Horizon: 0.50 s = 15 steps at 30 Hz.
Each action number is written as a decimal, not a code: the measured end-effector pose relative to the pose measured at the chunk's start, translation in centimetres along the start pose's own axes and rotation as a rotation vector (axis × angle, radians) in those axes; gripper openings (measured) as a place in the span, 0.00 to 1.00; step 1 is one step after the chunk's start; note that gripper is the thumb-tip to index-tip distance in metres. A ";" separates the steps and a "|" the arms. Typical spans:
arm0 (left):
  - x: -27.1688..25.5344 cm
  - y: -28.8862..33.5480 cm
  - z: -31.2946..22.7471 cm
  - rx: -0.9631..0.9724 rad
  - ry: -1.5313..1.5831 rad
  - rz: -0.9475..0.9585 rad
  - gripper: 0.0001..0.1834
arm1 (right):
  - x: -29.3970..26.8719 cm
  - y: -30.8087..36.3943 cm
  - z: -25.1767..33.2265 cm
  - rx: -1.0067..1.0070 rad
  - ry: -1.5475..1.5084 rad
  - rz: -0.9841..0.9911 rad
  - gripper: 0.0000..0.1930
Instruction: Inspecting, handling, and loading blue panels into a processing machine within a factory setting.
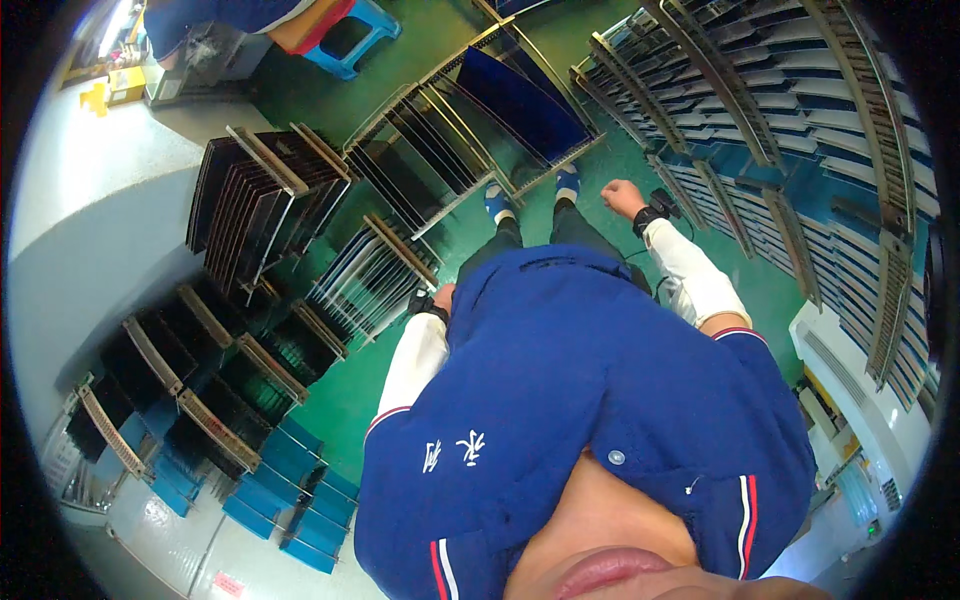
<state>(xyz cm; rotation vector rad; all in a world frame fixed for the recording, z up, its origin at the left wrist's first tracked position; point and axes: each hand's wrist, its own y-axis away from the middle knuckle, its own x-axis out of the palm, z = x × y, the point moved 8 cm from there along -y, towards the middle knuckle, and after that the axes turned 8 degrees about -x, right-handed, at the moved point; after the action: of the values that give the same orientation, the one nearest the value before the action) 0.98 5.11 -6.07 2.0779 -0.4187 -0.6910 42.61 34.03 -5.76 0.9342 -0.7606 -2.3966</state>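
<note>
My right hand (624, 198) hangs in the air out to the right of my body, near the racks on that side. Its fingers are curled in and I see nothing in them. A black band with a small dark device (655, 212) sits on that wrist, above a white sleeve. Low at my left side is my left hand (445, 297), mostly hidden behind my blue shirt, so its fingers do not show. A small rack of upright thin panels (372, 278) stands right beside it. The left wrist also carries a black device (428, 306).
Tall racks of stacked panels (800, 130) line the right. Ahead on the green floor (440, 240) stands a low metal frame holding dark panels (525, 100). More racks of dark panels (265, 200) fill the left. A blue stool (350, 35) and another person's clothing (215, 15) appear at the far left.
</note>
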 end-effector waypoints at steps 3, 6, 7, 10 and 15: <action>-0.5 0.3 -0.9 -0.154 -0.270 -0.032 0.17 | -0.4 -3.2 0.3 -0.131 0.073 -0.019 0.12; -0.9 1.2 0.1 -0.231 -0.246 -0.100 0.15 | -0.7 -5.4 1.2 -0.125 0.078 -0.033 0.12; -1.1 1.8 0.3 -0.234 -0.191 -0.183 0.14 | -0.5 -6.2 1.7 -0.136 0.086 -0.029 0.12; 0.9 2.9 1.5 -0.508 0.476 -0.073 0.16 | 0.0 -8.6 1.9 -0.106 0.123 -0.002 0.12; 2.9 2.5 1.2 -0.583 0.561 -0.100 0.19 | 0.3 -11.9 2.5 -0.109 0.124 -0.022 0.12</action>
<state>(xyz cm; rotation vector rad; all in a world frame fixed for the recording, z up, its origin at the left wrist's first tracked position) 2.39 1.45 -5.49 1.6366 0.1914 -0.2172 38.12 43.55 -11.91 1.0402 -0.5708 -2.3473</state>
